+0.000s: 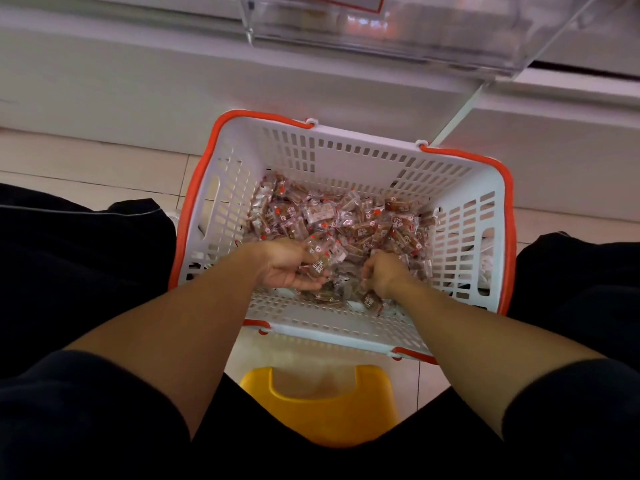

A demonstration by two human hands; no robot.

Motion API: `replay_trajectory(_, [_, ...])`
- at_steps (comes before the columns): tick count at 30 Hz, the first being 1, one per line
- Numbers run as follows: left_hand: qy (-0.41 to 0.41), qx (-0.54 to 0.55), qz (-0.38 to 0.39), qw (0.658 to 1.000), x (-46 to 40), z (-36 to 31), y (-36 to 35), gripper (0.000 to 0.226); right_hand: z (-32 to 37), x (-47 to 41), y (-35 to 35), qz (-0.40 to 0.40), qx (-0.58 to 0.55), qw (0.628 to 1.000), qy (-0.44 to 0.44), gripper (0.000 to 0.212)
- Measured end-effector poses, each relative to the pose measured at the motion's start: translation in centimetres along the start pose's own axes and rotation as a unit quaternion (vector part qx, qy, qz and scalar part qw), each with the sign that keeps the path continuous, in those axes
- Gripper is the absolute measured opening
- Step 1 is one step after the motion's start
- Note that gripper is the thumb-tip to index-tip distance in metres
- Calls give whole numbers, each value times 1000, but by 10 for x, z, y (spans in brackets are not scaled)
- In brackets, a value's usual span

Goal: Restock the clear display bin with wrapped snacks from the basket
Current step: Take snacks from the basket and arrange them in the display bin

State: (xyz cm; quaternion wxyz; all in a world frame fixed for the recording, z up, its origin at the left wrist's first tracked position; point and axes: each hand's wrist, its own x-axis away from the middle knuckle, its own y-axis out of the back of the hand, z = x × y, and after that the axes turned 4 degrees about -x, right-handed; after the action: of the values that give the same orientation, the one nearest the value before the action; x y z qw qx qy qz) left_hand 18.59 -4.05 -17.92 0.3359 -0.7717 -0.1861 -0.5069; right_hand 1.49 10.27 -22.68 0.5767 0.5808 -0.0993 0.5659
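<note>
Both hands are down in the white slatted plastic basket with orange rim [460, 188], gathering. The left hand [287, 268] cups several small clear-wrapped brown snacks [346, 216]; the right hand [382, 275] curls into the pile, grip closing on more. Next, I'd say: lift both handfuls to the clear plastic display bin [415, 32], far above.

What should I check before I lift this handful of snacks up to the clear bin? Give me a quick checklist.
1. Left hand holds wrapped snacks: ok, several rest in the cupped palm.
2. Right hand has a grip: cannot tell, fingers are buried in the pile.
3. Basket still stocked: ok, many remain.
4. Clear display bin within view above: ok.
5. Bin opening reachable: cannot tell, only its underside shows.
6. Loose snacks near the basket's front wall: not ok, some could spill.
</note>
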Motion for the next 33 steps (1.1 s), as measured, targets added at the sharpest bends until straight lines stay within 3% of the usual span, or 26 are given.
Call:
replay_trajectory(3, [-13,7,-5,1000,0,-1,1,43,-2,2,-2,-13,32,999,24,21])
replay_trajectory(5, [-15,2,-5,1000,-1,-2,2,45,4,4,2,9,57,998,31,39])
replay_trajectory(8, [-10,-15,-5,1000,-1,-3,1,29,17,7,21,70,110,991,23,13])
replay_trajectory(11, [-19,-29,10,999,3,-7,1,21,31,19,60,148,-36,988,13,7])
replay_trajectory(15, [-29,-13,73,997,21,-28,-4,26,61,45,110,229,-310,918,97,14])
replay_trajectory(18, [-44,4,157,987,45,-54,-10,43,80,64,129,176,-331,912,164,18])
replay_trajectory(22, [-85,-50,178,979,79,-75,-21,55,90,90,148,146,-353,903,196,25])
replay_trajectory(26, [-124,-164,133,970,106,-82,-34,50,107,118,168,72,-236,939,240,39])
replay_trajectory(28, [-134,-217,123,959,117,-85,-41,36,114,131,173,14,-176,949,262,46])
replay_trajectory(30, [-136,-252,131,949,129,-89,-47,27,116,144,175,-54,-111,948,293,47])
replay_trajectory(33, [-160,-262,153,940,147,-100,-53,35,113,163,179,-159,-11,915,370,53])
